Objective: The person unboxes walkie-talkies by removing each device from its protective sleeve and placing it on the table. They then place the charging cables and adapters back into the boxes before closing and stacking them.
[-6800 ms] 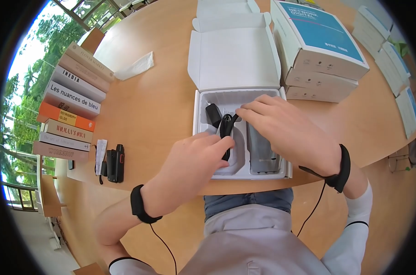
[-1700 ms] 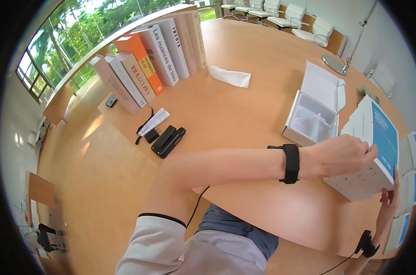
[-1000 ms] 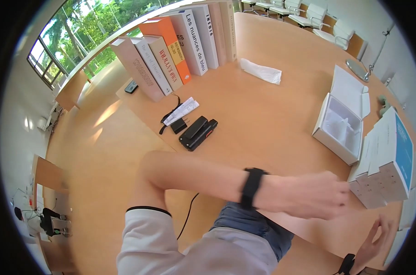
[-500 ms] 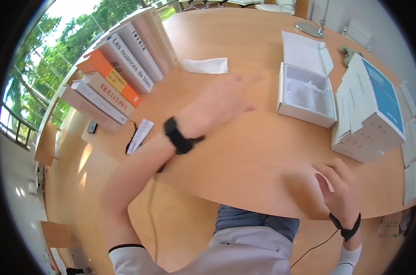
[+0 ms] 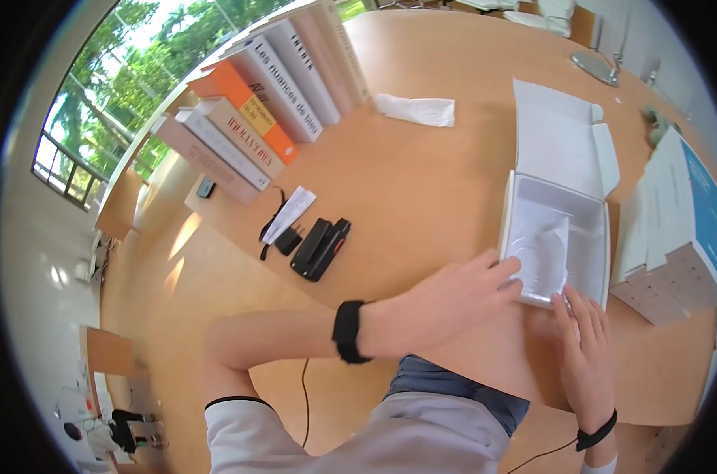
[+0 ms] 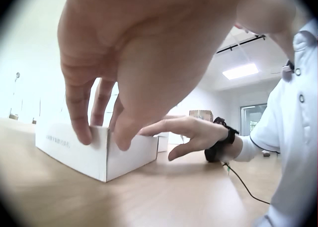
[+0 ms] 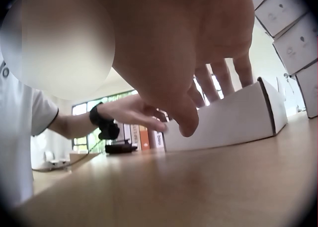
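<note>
An open white box [image 5: 508, 217] with its lid folded back shows a pale moulded tray [image 5: 544, 245] inside, with no black items in it. My left hand [image 5: 445, 304] grips the near left corner; in the left wrist view its thumb lies against one outer wall [image 6: 131, 160] and its fingers reach over the other. My right hand [image 5: 586, 355] holds the near wall further right. The right wrist view has that hand's thumb outside the wall [image 7: 223, 125] and its fingers over the top edge, their tips hidden.
White boxes [image 5: 666, 237] stand stacked right of the open box. A row of books [image 5: 248, 118] lines the table's left side. Between lie a black device [image 5: 319, 249], a black adapter [image 5: 286, 241] and a paper strip [image 5: 289, 215]. White wrapping [image 5: 416, 110] lies further back.
Both hands have come from apart over the table to the open box and now hold it. Before that they were at the stacked boxes. The earliest view shows a box holding a black cable and adapter.
</note>
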`<state>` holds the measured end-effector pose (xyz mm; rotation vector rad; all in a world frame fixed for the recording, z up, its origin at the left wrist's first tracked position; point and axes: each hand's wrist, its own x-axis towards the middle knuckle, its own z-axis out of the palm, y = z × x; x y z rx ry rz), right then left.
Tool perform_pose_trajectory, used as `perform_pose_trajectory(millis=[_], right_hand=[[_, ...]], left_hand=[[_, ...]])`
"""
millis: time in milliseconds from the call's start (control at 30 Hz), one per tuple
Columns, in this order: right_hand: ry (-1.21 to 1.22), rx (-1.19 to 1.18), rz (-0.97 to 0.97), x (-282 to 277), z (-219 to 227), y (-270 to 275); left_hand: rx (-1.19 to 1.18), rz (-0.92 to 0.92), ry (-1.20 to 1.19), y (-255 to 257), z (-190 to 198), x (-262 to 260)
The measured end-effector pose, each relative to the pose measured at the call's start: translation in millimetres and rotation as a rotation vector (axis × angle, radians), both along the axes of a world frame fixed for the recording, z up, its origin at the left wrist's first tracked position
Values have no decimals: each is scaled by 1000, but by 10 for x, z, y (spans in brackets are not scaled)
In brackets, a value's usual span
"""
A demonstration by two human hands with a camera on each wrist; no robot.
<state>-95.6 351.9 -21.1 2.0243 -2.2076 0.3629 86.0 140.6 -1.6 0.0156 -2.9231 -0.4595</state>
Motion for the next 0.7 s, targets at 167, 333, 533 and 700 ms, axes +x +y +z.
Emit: perform_pose_trajectory(millis=[167,333,533,700], right_hand=[[-146,88,107,78,110,202],[-164,81,127,156,78,355],[-235,71,139,230,166,452],[-324,-148,137,300,389,273]], left_hand=[[-98,510,74,-74,269,995],[-126,935,-83,-649,-2,1556],[-60,897,-241,-703,-123,1446],[480,682,-97,-561,234,1117]])
